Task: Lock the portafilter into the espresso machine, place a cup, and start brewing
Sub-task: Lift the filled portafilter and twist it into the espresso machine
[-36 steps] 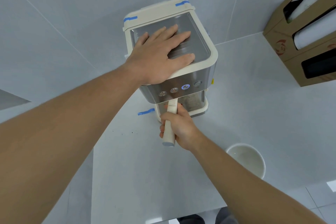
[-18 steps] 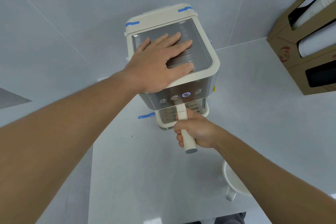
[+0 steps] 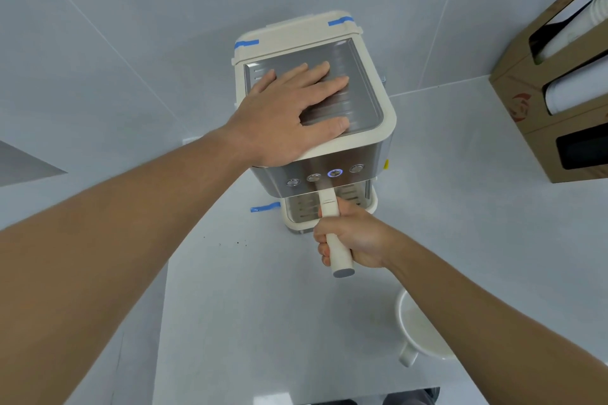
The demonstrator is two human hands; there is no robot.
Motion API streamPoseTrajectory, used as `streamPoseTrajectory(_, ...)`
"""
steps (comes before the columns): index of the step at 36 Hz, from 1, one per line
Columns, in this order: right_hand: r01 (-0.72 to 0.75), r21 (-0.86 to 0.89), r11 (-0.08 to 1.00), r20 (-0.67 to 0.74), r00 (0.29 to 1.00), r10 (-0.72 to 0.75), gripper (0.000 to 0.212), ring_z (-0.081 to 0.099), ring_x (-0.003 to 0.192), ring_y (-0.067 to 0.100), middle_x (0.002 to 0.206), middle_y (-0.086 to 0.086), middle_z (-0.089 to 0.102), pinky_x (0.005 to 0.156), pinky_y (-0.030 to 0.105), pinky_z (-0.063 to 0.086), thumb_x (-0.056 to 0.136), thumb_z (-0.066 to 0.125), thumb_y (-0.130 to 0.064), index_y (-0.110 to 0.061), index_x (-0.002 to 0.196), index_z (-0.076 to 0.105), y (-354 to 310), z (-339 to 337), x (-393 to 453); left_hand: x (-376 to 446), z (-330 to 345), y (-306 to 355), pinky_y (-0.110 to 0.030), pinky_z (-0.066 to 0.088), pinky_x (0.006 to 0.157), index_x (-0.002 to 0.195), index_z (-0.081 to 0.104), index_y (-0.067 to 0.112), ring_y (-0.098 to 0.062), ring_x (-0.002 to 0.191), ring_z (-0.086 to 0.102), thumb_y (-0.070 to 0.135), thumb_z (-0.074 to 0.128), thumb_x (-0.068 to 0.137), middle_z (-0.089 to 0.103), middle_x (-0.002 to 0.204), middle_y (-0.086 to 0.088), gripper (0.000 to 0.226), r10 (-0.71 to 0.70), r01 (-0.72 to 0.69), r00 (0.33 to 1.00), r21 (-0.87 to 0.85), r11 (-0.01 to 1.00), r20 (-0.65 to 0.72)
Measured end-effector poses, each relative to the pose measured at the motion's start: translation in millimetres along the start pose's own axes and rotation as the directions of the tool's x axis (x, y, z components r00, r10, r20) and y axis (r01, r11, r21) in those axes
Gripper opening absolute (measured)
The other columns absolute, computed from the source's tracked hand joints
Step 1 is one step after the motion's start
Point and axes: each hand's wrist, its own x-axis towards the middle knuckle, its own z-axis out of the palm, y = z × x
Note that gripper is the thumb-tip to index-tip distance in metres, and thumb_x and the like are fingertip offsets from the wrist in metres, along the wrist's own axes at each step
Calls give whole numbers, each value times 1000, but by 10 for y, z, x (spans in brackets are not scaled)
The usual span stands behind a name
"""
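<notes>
A cream and steel espresso machine [image 3: 368,141] stands on the pale counter against the wall. My left hand [image 3: 286,112] lies flat on its metal top, fingers spread. My right hand [image 3: 355,237] is closed around the cream handle of the portafilter [image 3: 332,220], which runs up under the machine's front and points toward me; its basket end is hidden under the machine. One of the front buttons [image 3: 335,173] glows blue. A white cup [image 3: 418,329] with a handle sits on the counter near me, partly hidden by my right forearm.
A cardboard dispenser [image 3: 539,102] holding stacks of paper cups stands at the right against the wall. Blue tape strips mark the machine's lid and the counter [image 3: 250,306] beside its base. A few dark specks lie on the counter left of the machine.
The portafilter handle has swung from pointing slightly left to pointing toward me and slightly right, with my right hand still on it. My left hand has stayed on the machine's top.
</notes>
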Motion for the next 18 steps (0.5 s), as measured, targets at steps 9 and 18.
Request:
streamPoseTrajectory(9,60,-80,995,-67,996,-66,15,63,70,27,84,12,62,75,44,58,91,61,-8,-15,104,58,16,-21,-174,7,-1,16,-43,1,122,148,27,48,-11,151,9,67,41,88,17,164,12,65,-4,4,1000,-8,1000,-23)
streamPoseTrajectory(18,84,-191,978,-168,979,-117,28,68,95,29,103,9,67,90,44,56,90,58,-6,-19,114,61,39,-19,-307,-7,-2,62,-47,5,122,147,31,45,-11,151,12,68,40,84,21,163,8,68,-20,19,999,-34,999,-38)
